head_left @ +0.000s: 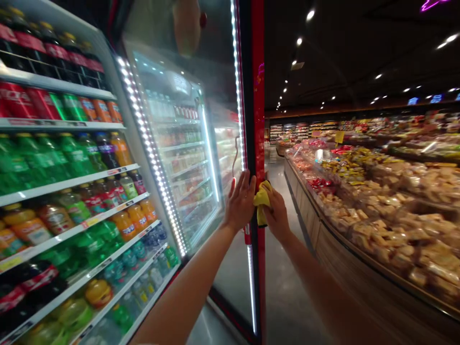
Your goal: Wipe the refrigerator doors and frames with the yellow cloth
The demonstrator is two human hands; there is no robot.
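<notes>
Yellow cloth (262,203) bunched against a red cooler door frame (257,110).

Hands are held just apart: the right hand (277,213) is clamped on the cloth, and the left hand (239,201) is laid open on the edge of the glass door (179,158). Even contact is judged best kept by pressing the cloth flat while the door is steadied by the left palm. Bottled soft drinks (46,158) are shelved at 9 o'clock; a curved wood-fronted counter (352,273) of bagged snacks (388,201) stands at 3 o'clock, with polished floor (287,297) at 5 o'clock and ceiling spotlights (309,15) at 1 o'clock.
</notes>
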